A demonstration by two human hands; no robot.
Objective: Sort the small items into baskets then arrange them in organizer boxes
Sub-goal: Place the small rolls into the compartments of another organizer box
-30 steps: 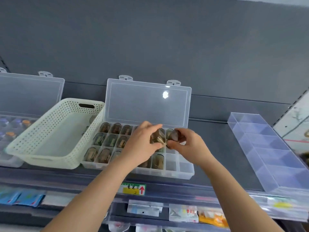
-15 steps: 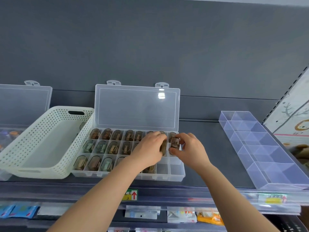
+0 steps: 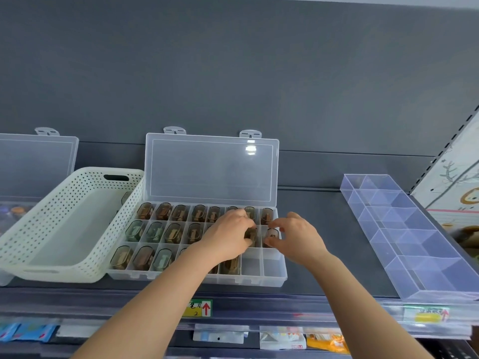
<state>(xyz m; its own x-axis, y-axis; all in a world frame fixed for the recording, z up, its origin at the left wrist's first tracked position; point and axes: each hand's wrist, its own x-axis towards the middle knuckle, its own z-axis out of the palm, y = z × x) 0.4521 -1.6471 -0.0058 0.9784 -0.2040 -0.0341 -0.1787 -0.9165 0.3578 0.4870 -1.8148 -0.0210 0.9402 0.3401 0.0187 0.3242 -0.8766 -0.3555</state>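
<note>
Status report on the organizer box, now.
Both hands over the organizer box: left hand and right hand each setting a small capsule into the middle row. Two front-right compartments empty. Basket alongside, nothing blocking.

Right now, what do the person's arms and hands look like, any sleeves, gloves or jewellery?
Both forearms are bare up to the bottom edge of the picture, with no sleeves in view. The left hand and the right hand wear no gloves. No rings, watch or bracelets show on the fingers or wrists. The fingernails are too small to judge.
</note>
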